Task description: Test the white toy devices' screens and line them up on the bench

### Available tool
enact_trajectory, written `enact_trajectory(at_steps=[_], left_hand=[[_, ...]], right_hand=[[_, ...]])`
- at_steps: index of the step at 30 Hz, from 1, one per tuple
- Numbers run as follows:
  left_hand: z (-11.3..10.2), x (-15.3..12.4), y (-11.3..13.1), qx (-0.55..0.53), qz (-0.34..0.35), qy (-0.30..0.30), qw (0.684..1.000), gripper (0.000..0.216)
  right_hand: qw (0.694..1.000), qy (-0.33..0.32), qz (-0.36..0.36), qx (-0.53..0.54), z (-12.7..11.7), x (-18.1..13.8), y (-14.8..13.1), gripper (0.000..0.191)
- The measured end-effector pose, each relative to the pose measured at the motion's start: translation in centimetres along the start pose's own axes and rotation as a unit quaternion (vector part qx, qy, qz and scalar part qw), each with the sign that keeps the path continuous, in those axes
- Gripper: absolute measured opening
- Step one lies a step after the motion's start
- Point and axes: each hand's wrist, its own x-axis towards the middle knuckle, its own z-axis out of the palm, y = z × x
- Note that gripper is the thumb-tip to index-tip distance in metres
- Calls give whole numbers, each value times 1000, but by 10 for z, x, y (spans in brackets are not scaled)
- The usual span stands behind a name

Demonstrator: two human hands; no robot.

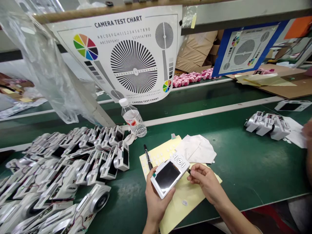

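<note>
A small white camera point(170, 175) with a glossy black rectangular screen and rounded plastic corners lies tilted in the left hand point(155, 201), whose fingers wrap under its lower edge, thumb pressed against the near corner. The right hand point(206, 180) meets the camera's right end, fingertips pinched narrowly on something small and dark at that corner (too small to tell what it is). The camera is held just above a pale yellow sheet point(180, 198) — matte paper dotted with rows of small whitish stickers — that lies flat on the green table point(243, 162).

Behind the camera, touching the yellow sheet's far edge, sits a crumpled white cloth point(196, 149), soft and folded. A black pen point(147, 156) lies along the sheet's left edge. Farther behind and to the left of the camera stands a clear plastic water bottle point(133, 117) with a white cap, nearly empty. To the camera's left, a dense heap of unfinished cameras point(63, 175) — white shells, silver lens rings, thin wires showing — crowds the table surface. Well to the camera's right lies a smaller cluster of camera bodies point(268, 123) on white paper. Behind the bottle, a large printed test chart point(126, 55) leans upright, with a radial black-and-white spoke pattern and colour wheels. A crinkled clear plastic bag point(46, 65) hangs at the chart's left.
</note>
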Motion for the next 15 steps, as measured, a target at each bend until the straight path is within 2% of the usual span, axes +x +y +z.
enact_trajectory(at_steps=[6, 15], left_hand=[[1, -2, -1, 27, 16, 13, 999, 68], [4, -7, -4, 80, 77, 23, 994, 66]], right_hand=[[999, 9, -10, 32, 2, 1, 3, 27], [997, 33, -11, 71, 5, 4, 6, 30]])
